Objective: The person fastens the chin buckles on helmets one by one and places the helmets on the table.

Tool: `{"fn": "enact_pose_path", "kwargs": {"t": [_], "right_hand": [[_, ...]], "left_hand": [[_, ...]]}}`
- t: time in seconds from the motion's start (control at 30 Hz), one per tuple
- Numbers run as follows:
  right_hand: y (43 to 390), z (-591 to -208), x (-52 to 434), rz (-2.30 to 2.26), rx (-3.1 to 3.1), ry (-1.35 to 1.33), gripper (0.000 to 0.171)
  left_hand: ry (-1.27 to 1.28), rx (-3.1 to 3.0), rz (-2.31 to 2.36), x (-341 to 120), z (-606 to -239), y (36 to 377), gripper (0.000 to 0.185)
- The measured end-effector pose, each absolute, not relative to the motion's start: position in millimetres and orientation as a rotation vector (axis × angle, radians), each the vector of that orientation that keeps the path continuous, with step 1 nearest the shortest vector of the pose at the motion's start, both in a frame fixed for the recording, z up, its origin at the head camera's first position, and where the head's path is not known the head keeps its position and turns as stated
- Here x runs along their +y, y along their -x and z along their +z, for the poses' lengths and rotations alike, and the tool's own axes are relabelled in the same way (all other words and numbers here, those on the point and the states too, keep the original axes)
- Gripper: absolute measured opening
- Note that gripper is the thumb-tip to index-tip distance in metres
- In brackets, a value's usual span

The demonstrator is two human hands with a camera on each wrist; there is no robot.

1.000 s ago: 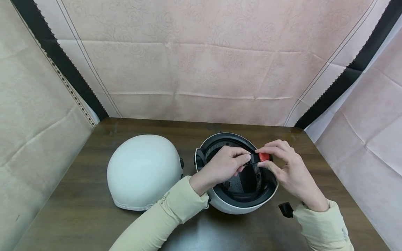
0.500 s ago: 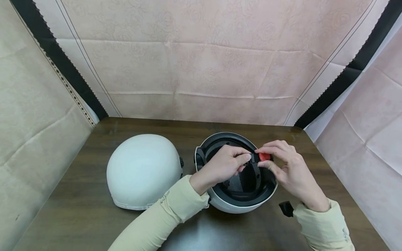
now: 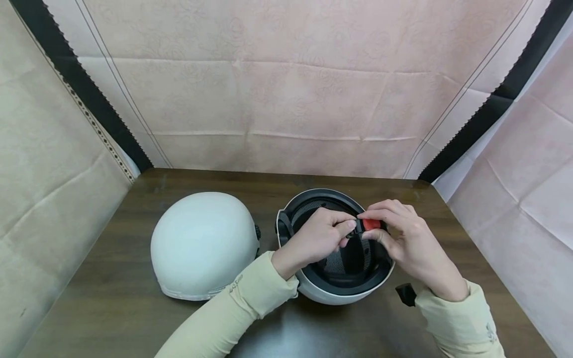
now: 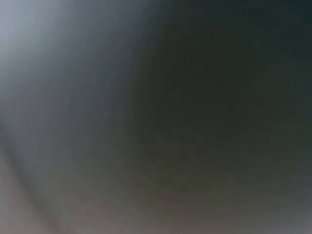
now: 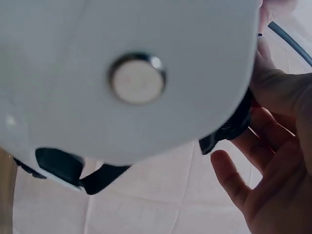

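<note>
I see both hands over the upturned white helmet (image 3: 340,293), which sits on the counter (image 3: 112,318) right of centre, its dark lining facing up. My left hand (image 3: 313,241) has its fingers pinched on the black strap end (image 3: 352,229), and my right hand (image 3: 409,243) has its fingers clamped on the red buckle (image 3: 370,224), the two parts meeting above the opening. A second white helmet (image 3: 203,243) rests dome-up just beside it, to the left. The left wrist view is only blur.
</note>
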State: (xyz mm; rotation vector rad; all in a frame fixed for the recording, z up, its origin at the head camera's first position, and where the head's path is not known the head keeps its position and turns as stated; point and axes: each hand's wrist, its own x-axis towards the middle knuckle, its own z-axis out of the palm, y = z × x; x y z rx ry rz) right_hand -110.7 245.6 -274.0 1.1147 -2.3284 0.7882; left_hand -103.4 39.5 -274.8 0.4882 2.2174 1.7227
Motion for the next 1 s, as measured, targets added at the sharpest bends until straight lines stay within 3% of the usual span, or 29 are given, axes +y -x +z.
{"fn": "enact_pose_path", "kwargs": {"t": [0.63, 1.0], "right_hand": [[115, -283, 245, 0.905, -2.454, -1.076, 0.047], [117, -293, 251, 0.82, -2.594, -1.008, 0.041]], "left_hand": [[-0.439, 2.2, 1.727, 36, -281, 107, 0.021], [-0.392, 2.431, 1.627, 3, -285, 99, 0.028]]}}
